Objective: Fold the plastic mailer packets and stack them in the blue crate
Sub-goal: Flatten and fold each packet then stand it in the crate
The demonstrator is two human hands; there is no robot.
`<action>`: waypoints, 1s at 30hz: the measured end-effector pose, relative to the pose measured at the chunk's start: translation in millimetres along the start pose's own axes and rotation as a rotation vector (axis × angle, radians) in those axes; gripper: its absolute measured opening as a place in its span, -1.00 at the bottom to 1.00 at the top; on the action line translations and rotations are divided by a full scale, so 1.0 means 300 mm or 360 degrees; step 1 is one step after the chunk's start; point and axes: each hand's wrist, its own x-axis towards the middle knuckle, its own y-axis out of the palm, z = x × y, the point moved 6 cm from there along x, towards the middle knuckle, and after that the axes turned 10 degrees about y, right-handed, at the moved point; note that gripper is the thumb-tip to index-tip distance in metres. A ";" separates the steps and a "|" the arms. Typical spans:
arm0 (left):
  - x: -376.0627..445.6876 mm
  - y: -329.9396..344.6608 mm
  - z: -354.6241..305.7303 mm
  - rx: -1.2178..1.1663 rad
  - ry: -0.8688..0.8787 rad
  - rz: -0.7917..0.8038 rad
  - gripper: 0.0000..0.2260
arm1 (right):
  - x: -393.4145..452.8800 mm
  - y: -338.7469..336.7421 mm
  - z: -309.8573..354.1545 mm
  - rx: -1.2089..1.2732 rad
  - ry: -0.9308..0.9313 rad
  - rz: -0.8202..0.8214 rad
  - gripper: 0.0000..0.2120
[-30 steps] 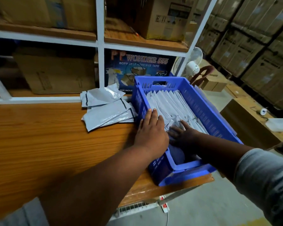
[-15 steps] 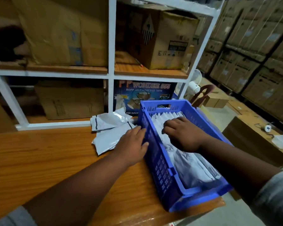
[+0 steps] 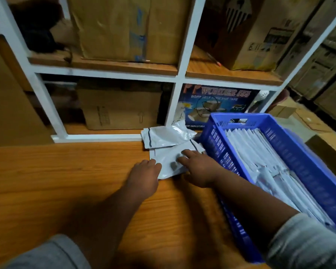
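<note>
Head view, table: a wooden table [image 3: 47, 181] carries everything; a white shelf frame [image 3: 179, 74] stands along its far edge.
Loose mailers: a small pile of grey-white plastic mailers [image 3: 169, 138] lies near the table's far edge, just left of the crate; the upper one is crumpled at its far end and shows a dark strip along its left side.
Nearest mailer: the mailer [image 3: 167, 160] closest to the person lies flat on the table, partly under the pile behind it.
Left hand: the left hand [image 3: 144, 175] rests at the near left corner of that mailer, its fingers loosely curved; whether they pinch the edge cannot be told.
Right hand: the right hand [image 3: 198, 167] lies palm down on the right part of the same mailer, fingers spread and fairly straight, pressing on it rather than gripping.
Crate: the blue crate [image 3: 291, 144] sits at the table's right edge, running from the far side toward the person.
Crate contents: folded mailers [image 3: 260, 156] fill it in overlapping rows, standing on edge and leaning.
Shelves: cardboard boxes [image 3: 128, 28] sit on the shelves, and a blue tape carton [image 3: 217, 105] stands in the lower right bay behind the crate.
Sleeves: grey sleeves [image 3: 308, 241] cover both upper forearms.
</note>
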 end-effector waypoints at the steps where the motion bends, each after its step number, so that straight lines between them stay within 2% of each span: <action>1: -0.001 0.004 0.017 -0.0015 0.0057 -0.0105 -0.73 | 0.012 0.032 0.004 0.0133 0.0055 0.0006 -0.35; 3: 0.000 0.006 0.057 -0.0128 0.0153 -0.0335 -0.72 | 0.023 0.081 -0.002 0.0359 0.0154 -0.0046 -0.34; 6: -0.017 -0.047 0.090 -0.0627 0.0262 -0.0620 -0.69 | -0.002 0.096 -0.018 0.0616 0.0270 -0.0236 -0.35; 9: -0.056 -0.157 0.113 -0.1089 0.0117 -0.0829 -0.71 | -0.054 0.034 0.003 0.0802 0.0237 -0.0484 -0.56; 12: -0.141 -0.279 0.113 -0.1366 -0.0060 -0.1125 -0.78 | -0.101 -0.036 0.020 0.1216 0.0249 -0.0591 -0.73; 14: -0.204 -0.328 0.120 -0.1483 -0.0272 -0.1248 -0.80 | -0.122 -0.051 0.036 0.1587 0.0279 -0.0525 -0.68; 16: -0.262 -0.336 0.130 -0.1525 -0.0546 -0.1289 -0.79 | -0.135 -0.012 0.058 0.1967 0.0320 -0.0310 -0.75; 18: -0.326 -0.300 0.138 -0.1573 -0.0809 -0.1231 -0.78 | -0.156 0.069 0.099 0.2261 0.0319 -0.0099 -0.89; 20: -0.400 -0.245 0.142 -0.1573 -0.1020 -0.1145 -0.78 | -0.187 0.175 0.145 0.2398 0.0363 0.0103 -0.81; 23: -0.517 -0.162 0.130 -0.1452 -0.1229 -0.1057 -0.80 | -0.235 0.317 0.222 0.2268 0.0435 0.0363 -0.62; 25: -0.575 -0.104 0.121 -0.1486 -0.1322 -0.1022 -0.83 | -0.247 0.376 0.273 0.1899 0.0315 0.0426 -0.60; 27: -0.640 -0.036 0.120 -0.1480 -0.1404 -0.0889 -0.84 | -0.249 0.417 0.314 0.1531 0.0180 0.0212 -0.64; 30: -0.764 0.036 0.167 -0.1055 -0.1391 -0.0595 -0.76 | -0.247 0.439 0.362 0.1097 0.0088 -0.0212 -0.73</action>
